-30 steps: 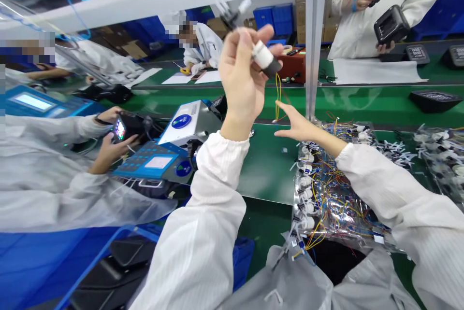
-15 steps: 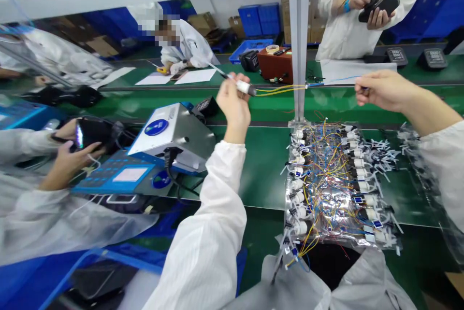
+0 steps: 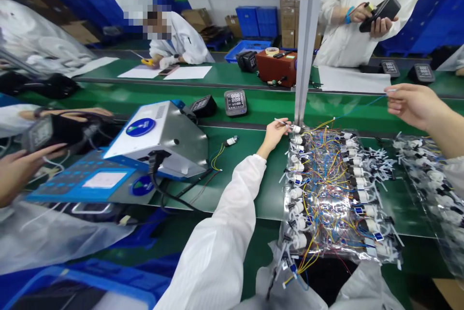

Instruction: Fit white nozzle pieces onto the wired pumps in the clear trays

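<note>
My left hand [image 3: 275,133] reaches low over the green belt and pinches a small white component with a thin rod [image 3: 290,126]. That component sits at the near edge of a clear plastic bag [image 3: 337,189] packed with white connectors and tangled coloured wires. My right hand [image 3: 413,106] is raised at the far right, its fingertips on a thin blue wire [image 3: 362,106] that runs down into the bag. On the belt left of my left hand lies a white component with yellow leads [image 3: 230,141].
A silver tester box [image 3: 155,138] and blue keypad panel [image 3: 97,179] stand on the left, where a co-worker's hands hold a black device [image 3: 47,131]. A digital meter [image 3: 235,102] sits beyond. A metal post [image 3: 306,44] rises behind the bag, and a second wire-filled bag [image 3: 427,175] lies right.
My hands have dropped and spread further apart, the left now down by the bag. A white component with yellow leads now lies on the belt. The view has tilted level.
</note>
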